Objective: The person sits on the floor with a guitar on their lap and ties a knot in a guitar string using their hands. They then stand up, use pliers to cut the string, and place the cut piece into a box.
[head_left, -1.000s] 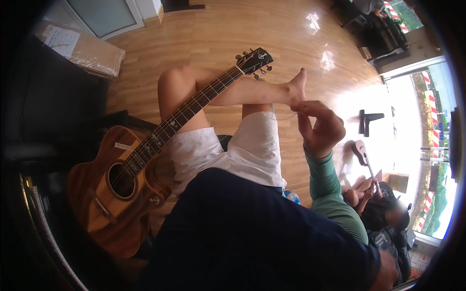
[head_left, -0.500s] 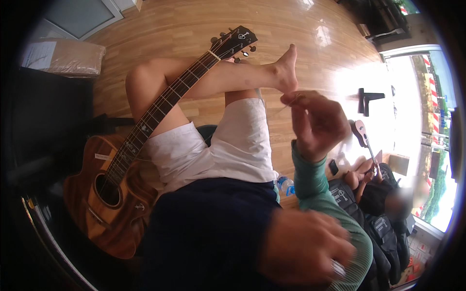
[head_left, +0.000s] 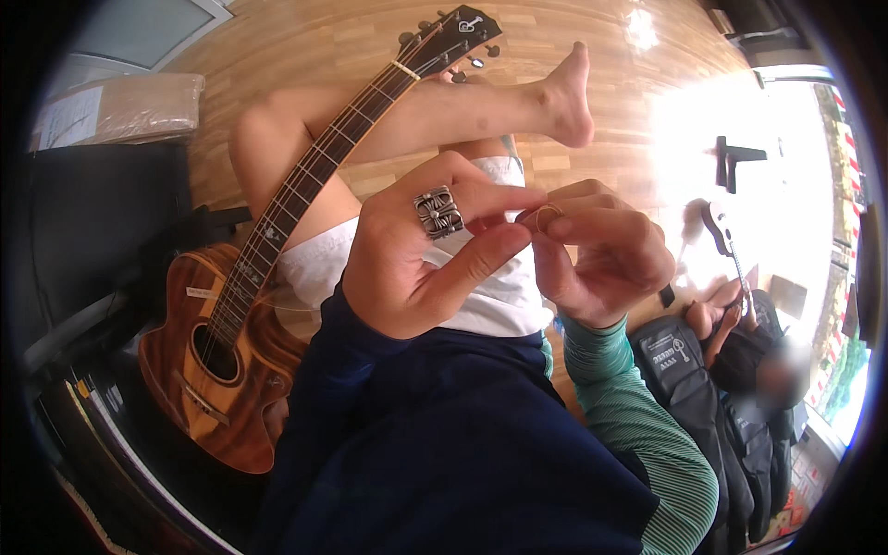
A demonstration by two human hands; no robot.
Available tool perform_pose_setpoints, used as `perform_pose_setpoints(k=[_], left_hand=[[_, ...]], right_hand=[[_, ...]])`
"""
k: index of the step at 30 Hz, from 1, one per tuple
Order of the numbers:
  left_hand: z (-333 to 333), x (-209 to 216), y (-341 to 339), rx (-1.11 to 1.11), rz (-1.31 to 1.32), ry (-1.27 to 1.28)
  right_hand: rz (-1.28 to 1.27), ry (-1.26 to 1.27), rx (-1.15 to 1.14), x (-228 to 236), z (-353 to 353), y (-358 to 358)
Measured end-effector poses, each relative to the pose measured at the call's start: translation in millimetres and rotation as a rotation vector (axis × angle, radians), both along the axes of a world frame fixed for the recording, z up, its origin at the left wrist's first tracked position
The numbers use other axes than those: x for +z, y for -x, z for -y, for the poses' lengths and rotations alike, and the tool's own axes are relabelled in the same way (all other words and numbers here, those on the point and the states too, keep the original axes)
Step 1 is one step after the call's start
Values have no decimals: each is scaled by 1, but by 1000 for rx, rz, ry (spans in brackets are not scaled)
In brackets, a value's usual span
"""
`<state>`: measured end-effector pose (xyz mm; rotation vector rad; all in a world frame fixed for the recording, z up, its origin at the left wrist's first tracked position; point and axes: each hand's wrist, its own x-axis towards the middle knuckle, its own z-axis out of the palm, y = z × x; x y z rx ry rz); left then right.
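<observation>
At the right hand's point(head_left: 610, 254) fingertips point(head_left: 561, 226) curls a strand point(head_left: 545, 209).

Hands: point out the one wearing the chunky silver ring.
The left hand, in the navy sleeve, wears the ring; the right hand, in the green sleeve, shows no such ring.

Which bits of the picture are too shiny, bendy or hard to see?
In the head view, glare washes the floor white on the right; in the head view, the rim is dark and the guitar neck curves; also in the head view, another person's head is smudged, and the thin loop looks faint.
</observation>
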<state>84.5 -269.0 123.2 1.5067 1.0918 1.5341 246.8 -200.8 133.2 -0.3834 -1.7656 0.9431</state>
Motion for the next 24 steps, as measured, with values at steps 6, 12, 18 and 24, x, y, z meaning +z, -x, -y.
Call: perform_pose_setpoints(k=[6,12,18,24], left_hand=[[-4,-13,-9,69,139,-35],[-12,-13,-2,57,132,-66],[-12,-25,11,32,41,-27],[-14,-31,11,75,76,5]], right_hand=[[-90,185,-24,-10,6,4],[-54,552,53,-5,5,6],[-93,833,205,-6,-5,10],[-126,830,226,-15,-8,12]])
